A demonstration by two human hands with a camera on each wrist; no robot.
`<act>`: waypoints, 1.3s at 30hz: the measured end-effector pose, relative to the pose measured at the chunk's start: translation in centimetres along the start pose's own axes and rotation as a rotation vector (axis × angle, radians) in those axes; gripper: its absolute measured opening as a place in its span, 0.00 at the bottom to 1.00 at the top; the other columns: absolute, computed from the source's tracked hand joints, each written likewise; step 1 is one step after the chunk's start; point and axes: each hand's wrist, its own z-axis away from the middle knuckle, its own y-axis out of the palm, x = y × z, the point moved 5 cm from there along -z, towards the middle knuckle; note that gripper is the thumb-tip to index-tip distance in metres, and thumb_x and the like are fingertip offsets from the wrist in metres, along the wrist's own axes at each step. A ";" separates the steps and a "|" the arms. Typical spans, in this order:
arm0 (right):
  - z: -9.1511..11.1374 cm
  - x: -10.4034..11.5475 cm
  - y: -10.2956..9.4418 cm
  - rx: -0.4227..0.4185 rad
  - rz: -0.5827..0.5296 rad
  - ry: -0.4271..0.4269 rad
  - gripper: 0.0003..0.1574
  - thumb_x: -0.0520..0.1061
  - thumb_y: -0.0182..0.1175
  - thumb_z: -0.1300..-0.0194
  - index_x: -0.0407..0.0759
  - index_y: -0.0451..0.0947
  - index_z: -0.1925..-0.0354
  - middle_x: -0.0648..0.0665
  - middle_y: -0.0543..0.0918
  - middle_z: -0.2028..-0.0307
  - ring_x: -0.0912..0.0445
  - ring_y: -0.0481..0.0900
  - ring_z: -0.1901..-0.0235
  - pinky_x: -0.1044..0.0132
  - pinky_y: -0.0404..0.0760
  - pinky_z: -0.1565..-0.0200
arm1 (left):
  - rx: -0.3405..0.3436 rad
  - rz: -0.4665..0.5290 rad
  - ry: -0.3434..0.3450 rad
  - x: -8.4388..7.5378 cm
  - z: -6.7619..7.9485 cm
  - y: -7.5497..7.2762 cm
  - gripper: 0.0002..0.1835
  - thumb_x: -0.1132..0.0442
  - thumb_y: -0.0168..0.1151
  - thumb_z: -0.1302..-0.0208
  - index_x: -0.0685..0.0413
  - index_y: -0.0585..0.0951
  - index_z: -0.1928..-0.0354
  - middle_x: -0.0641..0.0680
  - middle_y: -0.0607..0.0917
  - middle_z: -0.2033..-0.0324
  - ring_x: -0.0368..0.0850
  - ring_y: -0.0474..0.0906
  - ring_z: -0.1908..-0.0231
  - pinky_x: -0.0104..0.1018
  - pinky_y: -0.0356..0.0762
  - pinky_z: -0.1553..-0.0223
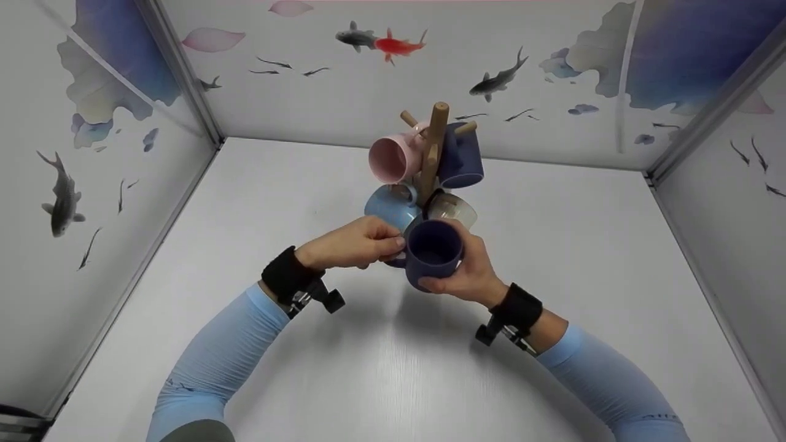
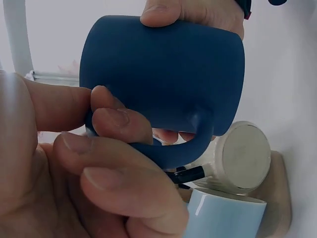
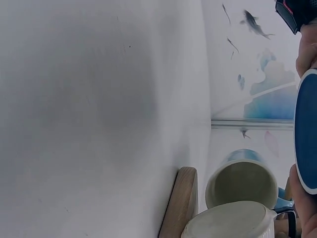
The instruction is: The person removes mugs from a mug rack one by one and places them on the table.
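Observation:
Both hands hold a dark blue mug [image 1: 424, 270] in front of a wooden mug tree [image 1: 437, 126]. My left hand [image 1: 356, 244] pinches the mug's handle [image 2: 190, 150] between thumb and fingers. Round the side of the mug curls my right hand [image 1: 474, 273], thumb toward the near side. In the head view the mug's opening tips up toward the camera. Directly behind it, a light blue mug [image 1: 388, 207] and a cream mug with a black handle [image 1: 455, 210] hang low on the tree. Only the mug's white-edged base [image 3: 308, 134] shows at the right wrist view's edge.
Higher on the tree hang a pink mug [image 1: 390, 161] and a second dark blue mug [image 1: 462, 158]. The tree's wooden base [image 3: 179, 206] rests on the white table [image 1: 393, 380]. Panels with painted fish [image 1: 497, 80] enclose the table at the back and sides.

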 end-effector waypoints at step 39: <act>-0.2 0.2 0.7 0.125 0.024 0.089 0.63 0.44 0.91 0.57 0.33 0.75 0.26 0.37 0.90 0.38 0.56 0.86 0.38 0.67 0.78 0.27 | -0.041 0.129 -0.016 1.6 1.4 0.9 0.25 0.57 0.54 0.11 0.68 0.71 0.69 0.39 0.65 0.82 0.33 0.58 0.86 0.29 0.56 0.81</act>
